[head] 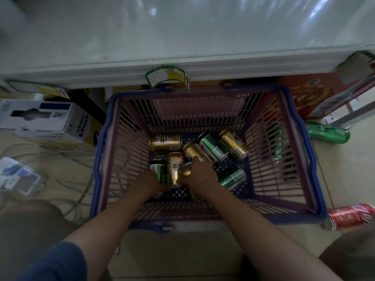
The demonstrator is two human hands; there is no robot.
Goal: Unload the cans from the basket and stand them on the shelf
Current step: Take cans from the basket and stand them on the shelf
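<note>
A pink basket point(288, 185) with a blue rim stands on the floor below the white shelf point(182, 37). Several gold and green cans lie on its bottom. My left hand point(149, 182) is wrapped around a green can point(159, 169) at the lower left of the pile. My right hand point(199, 172) grips a gold can point(192, 152) in the middle. Another gold can point(175, 169) lies between my hands. Further cans rest behind: a gold one point(165, 142), a green one point(213, 148), a gold one point(234, 144), and a green one point(231, 177) at the right.
A green can point(328, 132) and a red can point(351, 217) lie on the floor right of the basket. A white box point(44, 118) and cables with a power strip point(18, 177) sit at the left. A red carton point(316, 96) stands under the shelf at right.
</note>
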